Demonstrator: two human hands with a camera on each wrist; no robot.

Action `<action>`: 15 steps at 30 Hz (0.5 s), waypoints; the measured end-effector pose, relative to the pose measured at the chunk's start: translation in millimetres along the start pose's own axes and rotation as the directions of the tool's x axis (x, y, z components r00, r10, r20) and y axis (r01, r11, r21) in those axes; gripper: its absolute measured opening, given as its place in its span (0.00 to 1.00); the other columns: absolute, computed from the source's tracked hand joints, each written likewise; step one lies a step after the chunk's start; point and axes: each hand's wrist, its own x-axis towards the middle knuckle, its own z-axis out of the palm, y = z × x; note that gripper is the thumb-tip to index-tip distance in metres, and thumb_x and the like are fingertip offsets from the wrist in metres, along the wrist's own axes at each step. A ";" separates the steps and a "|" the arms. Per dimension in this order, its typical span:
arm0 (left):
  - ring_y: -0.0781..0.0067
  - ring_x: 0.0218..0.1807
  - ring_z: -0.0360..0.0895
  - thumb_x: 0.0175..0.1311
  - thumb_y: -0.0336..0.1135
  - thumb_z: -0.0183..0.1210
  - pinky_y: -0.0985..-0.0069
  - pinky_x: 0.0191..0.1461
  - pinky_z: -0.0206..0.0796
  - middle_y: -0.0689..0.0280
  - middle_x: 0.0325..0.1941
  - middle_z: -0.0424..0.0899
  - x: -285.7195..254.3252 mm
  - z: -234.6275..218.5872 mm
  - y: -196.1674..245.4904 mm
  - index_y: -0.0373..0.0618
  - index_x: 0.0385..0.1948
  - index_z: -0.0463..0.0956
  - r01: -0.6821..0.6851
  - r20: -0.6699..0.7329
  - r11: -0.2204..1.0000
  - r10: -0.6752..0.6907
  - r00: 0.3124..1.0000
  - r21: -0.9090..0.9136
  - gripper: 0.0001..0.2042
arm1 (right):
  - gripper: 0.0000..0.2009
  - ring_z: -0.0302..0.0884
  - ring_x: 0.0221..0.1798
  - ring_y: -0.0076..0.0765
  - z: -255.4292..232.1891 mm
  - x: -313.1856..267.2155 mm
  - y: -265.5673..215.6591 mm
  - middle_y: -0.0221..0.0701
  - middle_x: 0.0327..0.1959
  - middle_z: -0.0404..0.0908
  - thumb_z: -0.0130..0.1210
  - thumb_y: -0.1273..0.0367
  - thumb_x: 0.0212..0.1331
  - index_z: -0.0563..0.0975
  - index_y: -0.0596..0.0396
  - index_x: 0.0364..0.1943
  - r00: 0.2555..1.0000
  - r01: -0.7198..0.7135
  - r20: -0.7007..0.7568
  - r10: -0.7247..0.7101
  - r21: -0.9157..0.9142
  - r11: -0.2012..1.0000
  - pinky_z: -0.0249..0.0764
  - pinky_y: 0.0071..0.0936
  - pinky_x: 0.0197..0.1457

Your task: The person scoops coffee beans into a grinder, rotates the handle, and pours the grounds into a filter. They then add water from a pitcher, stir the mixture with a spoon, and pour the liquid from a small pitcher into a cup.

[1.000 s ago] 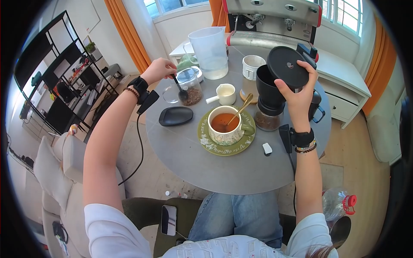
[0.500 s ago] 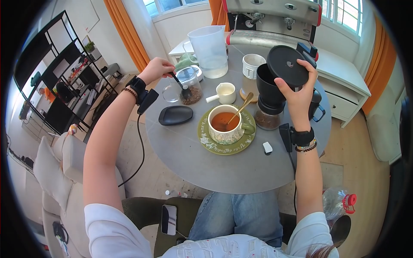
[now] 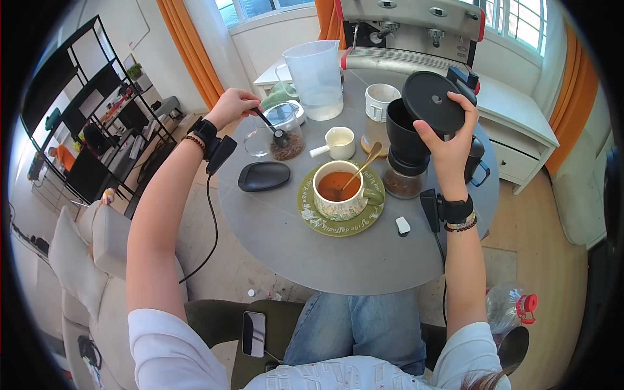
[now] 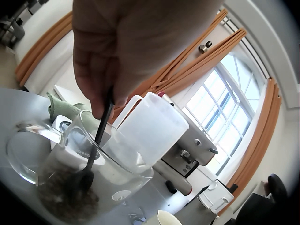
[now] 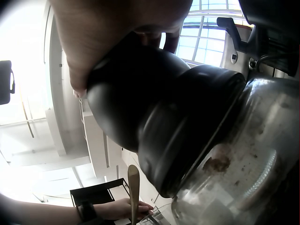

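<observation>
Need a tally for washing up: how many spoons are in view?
2: a black spoon held in the left hand, its lower end inside the glass mug, and a golden spoon leaning in the teacup. Others may be hidden.

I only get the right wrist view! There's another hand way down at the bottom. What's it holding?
Observer: That's the left hand. Its own wrist view shows it pinching a black spoon that dips into a glass mug.

Operator: Cool! And what's the right hand got? It's too close for me.

Observer: In the head view, it holds a round black lid, tilted up at the open top of the grinder.

Operator: I see a gold spoon too. What's it standing in?

Observer: The head view shows it leaning in a cup of reddish-brown drink.
</observation>
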 end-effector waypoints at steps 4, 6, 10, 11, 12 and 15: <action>0.82 0.38 0.83 0.70 0.34 0.56 0.85 0.44 0.74 0.63 0.39 0.86 -2.1 0.4 1.6 0.32 0.46 0.79 -0.004 0.004 1.000 0.004 1.000 -0.019 0.13 | 0.38 0.73 0.57 0.33 0.4 0.4 -1.1 0.36 0.55 0.68 0.76 0.65 0.43 0.64 0.53 0.58 1.000 0.001 0.002 -0.001 -0.004 1.000 0.70 0.29 0.61; 0.82 0.38 0.83 0.70 0.35 0.56 0.85 0.44 0.73 0.63 0.39 0.86 -2.8 1.6 1.2 0.32 0.46 0.79 -0.008 0.008 1.000 0.008 1.000 -0.022 0.13 | 0.38 0.73 0.57 0.33 0.8 0.5 -1.9 0.36 0.55 0.68 0.76 0.65 0.43 0.63 0.53 0.58 1.000 0.004 0.002 -0.004 -0.001 1.000 0.71 0.29 0.61; 0.83 0.38 0.82 0.70 0.35 0.56 0.86 0.44 0.73 0.64 0.39 0.87 -3.2 3.9 0.5 0.34 0.47 0.79 -0.032 -0.001 0.999 0.032 0.999 -0.017 0.13 | 0.38 0.73 0.57 0.34 1.1 1.1 -1.6 0.36 0.55 0.68 0.76 0.65 0.43 0.63 0.53 0.58 1.000 0.016 0.000 -0.016 0.002 1.000 0.71 0.29 0.61; 0.83 0.38 0.82 0.70 0.35 0.56 0.86 0.44 0.72 0.65 0.39 0.87 -4.3 4.9 1.6 0.34 0.47 0.79 -0.041 -0.008 0.999 0.041 0.999 -0.012 0.13 | 0.38 0.73 0.57 0.34 1.0 0.8 -1.5 0.36 0.55 0.68 0.76 0.65 0.43 0.63 0.53 0.58 1.000 0.019 -0.001 -0.019 -0.002 1.000 0.71 0.29 0.61; 0.83 0.38 0.82 0.70 0.35 0.56 0.86 0.43 0.72 0.65 0.38 0.87 -5.5 5.8 2.7 0.35 0.47 0.79 -0.069 -0.001 0.998 0.069 0.998 0.003 0.13 | 0.38 0.73 0.57 0.34 1.1 0.5 -1.3 0.36 0.55 0.68 0.76 0.65 0.43 0.63 0.53 0.58 1.000 0.016 0.000 -0.016 -0.002 1.000 0.71 0.29 0.61; 0.83 0.38 0.82 0.69 0.34 0.56 0.85 0.42 0.72 0.66 0.37 0.87 -6.8 9.5 5.3 0.36 0.46 0.80 -0.142 0.016 0.989 0.141 0.990 0.039 0.12 | 0.38 0.73 0.57 0.34 1.0 0.9 -1.0 0.36 0.55 0.68 0.76 0.66 0.43 0.63 0.53 0.58 1.000 0.010 0.002 -0.010 0.003 1.000 0.71 0.29 0.61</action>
